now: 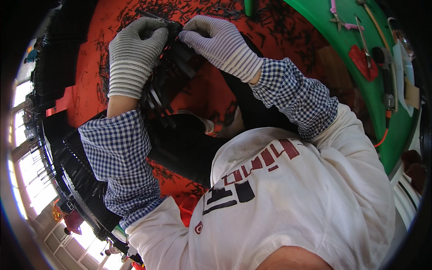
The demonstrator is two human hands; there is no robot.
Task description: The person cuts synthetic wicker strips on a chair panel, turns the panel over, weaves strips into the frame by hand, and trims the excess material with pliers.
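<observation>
My left hand (135, 58), in a grey striped glove, is closed with thumb and fingers pinched on a black piece (173, 32) of flat strips. On its other side my right hand (220, 44), in a similar pale striped glove, is closed with its fingertips on the same piece. Flat, shiny black strips (155, 98) hang down from it between my wrists. The gloves and shadow hide how the strips join, and I cannot make out any tool in the fingers.
A red floor (211, 92) strewn with black offcuts (294, 38) lies below. On a green table (315, 11) at the right are pink-handled scissors (344, 23), a red pouch (362, 64) and a black-handled tool (385, 67) with an orange cord. Black strip stacks (83, 166) stand at the left.
</observation>
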